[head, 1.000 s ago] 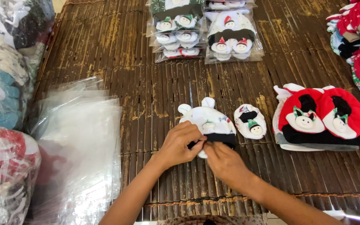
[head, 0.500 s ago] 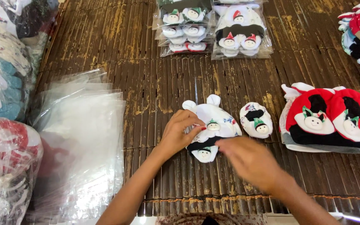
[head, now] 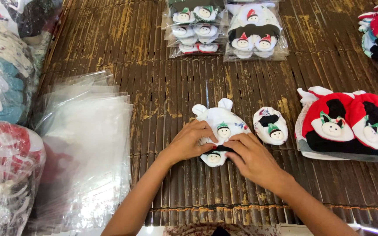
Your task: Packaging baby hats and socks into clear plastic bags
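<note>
Both hands press flat on the white baby hat (head: 222, 120) at the mat's centre: the left hand (head: 191, 142) grips its edge, the right hand (head: 250, 155) covers the small bootie (head: 214, 157) at 6 o'clock. I think it is best to keep the pieces aligned. The second bootie (head: 271, 125) lies at 3 o'clock.

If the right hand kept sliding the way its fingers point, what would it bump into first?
The right hand points up-left, already on the white hat. Going on, it would probably meet the left hand's fingers first, right beside it on the same hat.
</note>
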